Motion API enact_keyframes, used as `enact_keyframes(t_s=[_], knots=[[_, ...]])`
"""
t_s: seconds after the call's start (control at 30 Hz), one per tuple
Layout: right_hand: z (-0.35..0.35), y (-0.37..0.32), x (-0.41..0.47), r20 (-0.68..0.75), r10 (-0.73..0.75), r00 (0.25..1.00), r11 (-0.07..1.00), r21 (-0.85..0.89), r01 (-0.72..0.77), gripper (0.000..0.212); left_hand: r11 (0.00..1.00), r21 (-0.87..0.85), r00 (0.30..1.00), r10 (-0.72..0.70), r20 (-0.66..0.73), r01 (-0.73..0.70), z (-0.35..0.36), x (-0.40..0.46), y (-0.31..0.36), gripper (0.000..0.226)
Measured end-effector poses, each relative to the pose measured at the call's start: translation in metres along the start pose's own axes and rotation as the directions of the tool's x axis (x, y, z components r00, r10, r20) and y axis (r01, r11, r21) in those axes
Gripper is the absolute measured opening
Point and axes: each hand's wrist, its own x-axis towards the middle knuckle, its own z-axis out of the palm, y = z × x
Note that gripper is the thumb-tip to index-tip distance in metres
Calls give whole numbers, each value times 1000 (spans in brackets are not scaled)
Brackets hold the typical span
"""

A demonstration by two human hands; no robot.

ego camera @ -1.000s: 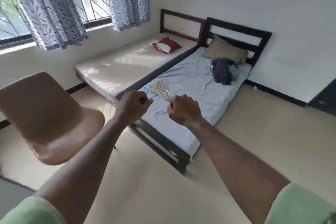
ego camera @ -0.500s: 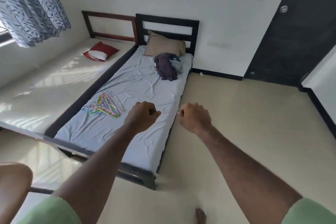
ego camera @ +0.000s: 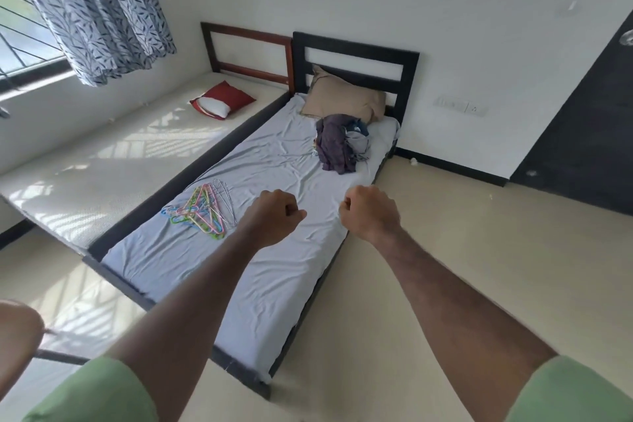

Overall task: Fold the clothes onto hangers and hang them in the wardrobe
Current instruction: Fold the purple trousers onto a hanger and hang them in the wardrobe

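You swung round to face the bed (ego camera: 191, 260) square on: a second earlier the brown chair filled your left side and the window stood wide, and by this moment the chair (ego camera: 17, 332) had slid to a sliver at the lower left edge while a dark door (ego camera: 589, 134) had come in on the right. That put you at the foot of the grey-sheeted mattress, close enough to start but with nothing picked up. The pile of clothes (ego camera: 337, 142) sat where it had been, heaped near the head of the bed, just below the tan pillow (ego camera: 342, 99). The coloured hangers (ego camera: 202, 211) lay fanned on the sheet at mid-bed, toward the left edge and well apart from the pile. No wardrobe showed that I could be sure of. Your left hand (ego camera: 274, 216) stayed a curled fist holding nothing, hovering over the sheet just right of the hangers; your right hand (ego camera: 370, 214) was the same empty fist over the bed's right edge. By my reckoning, the folding had not begun, and a hanger looked the nearest reach.
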Motion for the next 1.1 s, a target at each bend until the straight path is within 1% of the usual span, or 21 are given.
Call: enact_keyframes(t_s=[0.2,0.33,0.47,0.57,0.67,0.87,1.0,1.1], knots=[[25,29,88,25,-41,999,999,27,40,22,1000,25,1000,-5,23,5,21,93,-1,24],[45,59,158,54,-32,998,999,-9,32,20,999,0,999,-34,36,34,43,172,-8,32],[57,87,247,70,-7,998,999,-48,10,16,998,-37,998,-50,43,52,54,272,-16,37],[58,102,309,91,11,996,996,-86,-3,17,998,-42,998,-41,57,43,50,342,-16,34],[58,114,371,75,48,996,997,-70,-43,19,999,-48,998,-16,54,18,46,407,-15,27],[82,132,487,104,60,993,997,-48,-55,22,997,-73,998,-16,67,21,66,523,-19,29],[110,143,565,126,52,991,999,-16,-51,26,989,-117,994,-79,80,88,91,605,-24,27],[139,159,635,125,24,992,999,26,-28,24,974,-167,988,-144,53,151,116,672,-33,39]])
